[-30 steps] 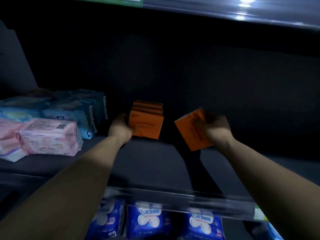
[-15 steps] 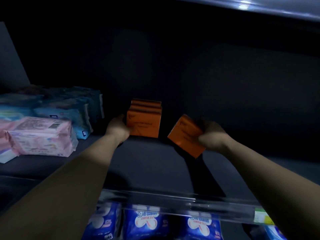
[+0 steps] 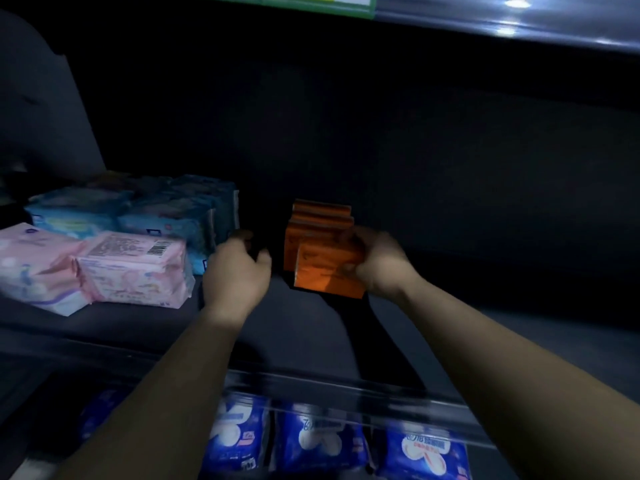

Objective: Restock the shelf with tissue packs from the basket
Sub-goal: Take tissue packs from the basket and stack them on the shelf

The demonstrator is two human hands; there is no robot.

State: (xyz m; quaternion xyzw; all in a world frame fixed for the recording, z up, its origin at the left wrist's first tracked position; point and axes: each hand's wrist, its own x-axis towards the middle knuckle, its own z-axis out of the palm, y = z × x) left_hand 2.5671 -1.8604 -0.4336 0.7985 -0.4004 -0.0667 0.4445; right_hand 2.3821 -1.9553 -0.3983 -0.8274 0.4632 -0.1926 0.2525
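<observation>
I see two hands reaching into a dark shelf (image 3: 311,334). My right hand (image 3: 377,265) grips one orange pack (image 3: 325,271), with the thumb low on its front and the fingers curled over its top right edge. The pack stands upright on the shelf, right at the front of a row (image 3: 318,220) of the same orange packs and touching it. I count at least three packs in that row, but the back ones are dim and I cannot be sure. My left hand (image 3: 235,271) is just beside the row on its left. Its fingers are loosely curled and it holds nothing. It looks a little apart from the packs. Farther left on the same shelf lie two pink packs (image 3: 131,268), side by side. Behind them are light blue packs (image 3: 166,216), about four, though the dark hides some. A clear rail (image 3: 346,382) runs along the shelf's front edge. Under it, on the lower shelf, stand three dark blue packs (image 3: 318,441), and maybe a fourth in the shadow on the left. One green tag strip (image 3: 311,1) is at the top.
</observation>
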